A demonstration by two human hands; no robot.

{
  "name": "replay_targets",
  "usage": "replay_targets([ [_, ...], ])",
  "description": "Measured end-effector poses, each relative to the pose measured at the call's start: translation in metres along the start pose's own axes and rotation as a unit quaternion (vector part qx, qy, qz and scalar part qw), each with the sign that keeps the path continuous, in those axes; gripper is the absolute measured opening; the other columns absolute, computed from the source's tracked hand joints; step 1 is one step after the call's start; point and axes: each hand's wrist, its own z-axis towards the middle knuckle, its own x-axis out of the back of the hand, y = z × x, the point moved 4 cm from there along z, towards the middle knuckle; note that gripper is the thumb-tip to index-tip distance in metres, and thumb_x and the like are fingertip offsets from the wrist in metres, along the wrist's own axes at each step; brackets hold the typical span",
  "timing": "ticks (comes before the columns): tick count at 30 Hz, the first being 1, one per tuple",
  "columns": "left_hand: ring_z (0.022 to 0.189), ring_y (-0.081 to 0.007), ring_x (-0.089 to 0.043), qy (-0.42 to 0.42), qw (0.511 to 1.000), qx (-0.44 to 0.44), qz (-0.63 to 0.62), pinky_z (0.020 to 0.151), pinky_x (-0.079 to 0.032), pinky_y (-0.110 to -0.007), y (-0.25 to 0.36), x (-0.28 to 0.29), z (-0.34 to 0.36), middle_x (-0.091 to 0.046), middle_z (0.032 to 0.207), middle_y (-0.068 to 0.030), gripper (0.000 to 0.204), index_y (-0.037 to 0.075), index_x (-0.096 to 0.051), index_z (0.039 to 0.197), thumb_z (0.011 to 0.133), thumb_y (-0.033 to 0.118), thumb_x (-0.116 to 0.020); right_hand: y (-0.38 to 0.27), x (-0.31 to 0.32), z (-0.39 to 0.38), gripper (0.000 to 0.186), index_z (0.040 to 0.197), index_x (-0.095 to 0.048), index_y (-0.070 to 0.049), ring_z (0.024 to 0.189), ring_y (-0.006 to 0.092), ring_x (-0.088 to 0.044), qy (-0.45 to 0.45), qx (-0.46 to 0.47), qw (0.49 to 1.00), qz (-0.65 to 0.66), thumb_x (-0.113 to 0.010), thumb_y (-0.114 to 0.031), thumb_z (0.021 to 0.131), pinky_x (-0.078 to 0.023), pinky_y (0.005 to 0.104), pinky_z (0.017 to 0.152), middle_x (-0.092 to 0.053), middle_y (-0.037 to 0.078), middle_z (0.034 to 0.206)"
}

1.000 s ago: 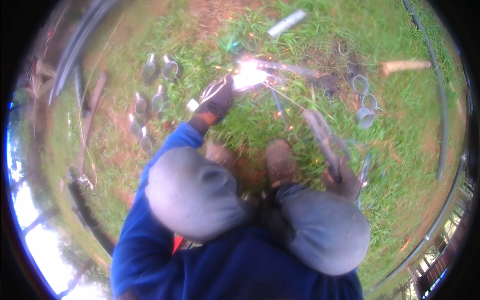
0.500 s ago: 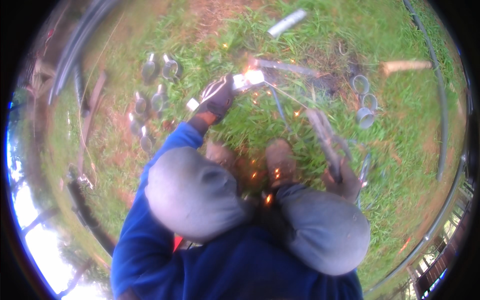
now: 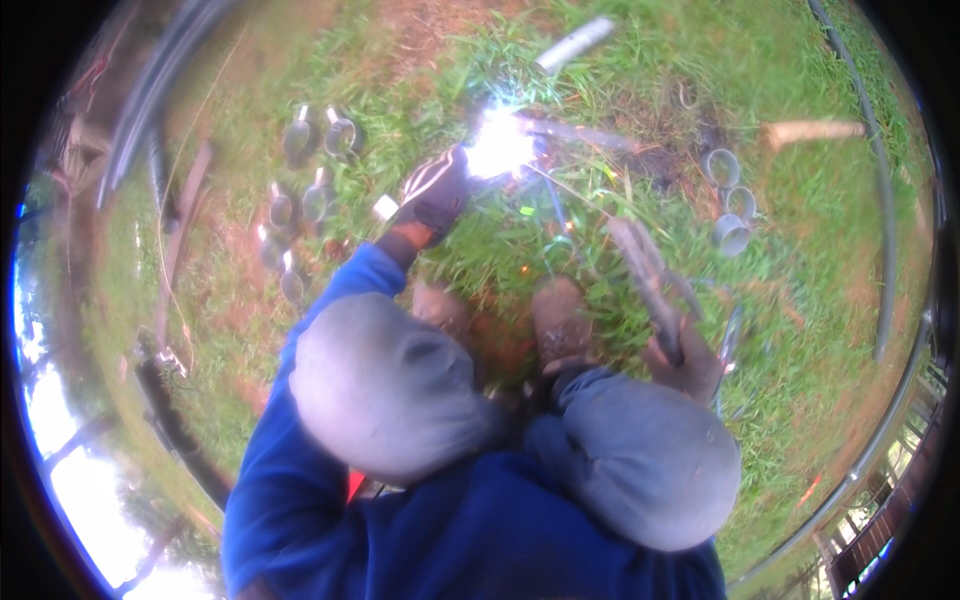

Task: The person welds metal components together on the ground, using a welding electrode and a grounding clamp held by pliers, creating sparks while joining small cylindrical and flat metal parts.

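Observation:
My left hand [image 3: 433,198], in a dark glove with pale stripes, is closed around a pale metal piece. A blinding white-blue welding arc [image 3: 500,147] hides the far part of that piece. On the other side of the glove a small white end [image 3: 385,208] shows; whether it belongs to the same piece I cannot tell. My right hand [image 3: 690,365] grips a welding electrode holder [image 3: 648,280]. From its jaws a thin welding rod [image 3: 568,190] slants up and left into the glare. A flat metal bar [image 3: 590,136] lies on the grass beside the arc.
Several short pipe pieces with stems [image 3: 341,138] stand in the grass at left. Pipe rings [image 3: 731,236] sit at right, near a wooden stick [image 3: 815,134]. A loose grey tube [image 3: 575,46] lies at the far side. My boots [image 3: 562,318] are between my hands.
The small orange glow at the metal piece has flared into a large white-blue arc. Orange sparks near my boots have mostly gone. The electrode holder has shifted slightly left; my left hand stays put.

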Motion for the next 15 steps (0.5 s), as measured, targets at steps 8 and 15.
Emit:
replay_targets([
  [8, 0.095, -0.0532, -0.076, 0.039, 0.999, -0.022, 0.028, 0.086, -0.060, -0.063, -0.005, -0.003, -0.004, -0.079, 0.104, -0.0251, 0.043, 0.003, -0.064, 0.154, 0.117, 0.026, -0.065, -0.012, 0.004, 0.003, 0.041, 0.140, -0.082, -0.003, 0.088, 0.0142, -0.077, -0.009, 0.000, 1.000, 0.007, -0.092, 0.000, 0.100, -0.059, 0.0328, 0.073, -0.080, 0.005, 0.098],
  [15, 0.098, -0.0530, -0.075, 0.059, 0.997, -0.040, 0.013, 0.089, -0.059, -0.063, 0.000, 0.000, -0.006, -0.078, 0.105, -0.0254, 0.035, 0.003, -0.066, 0.141, 0.111, 0.021, -0.071, 0.010, -0.005, -0.001, 0.063, 0.150, -0.078, -0.004, 0.088, 0.0132, -0.075, 0.008, -0.023, 0.995, 0.092, -0.097, 0.007, 0.091, -0.059, 0.0309, 0.076, -0.077, 0.004, 0.099],
])
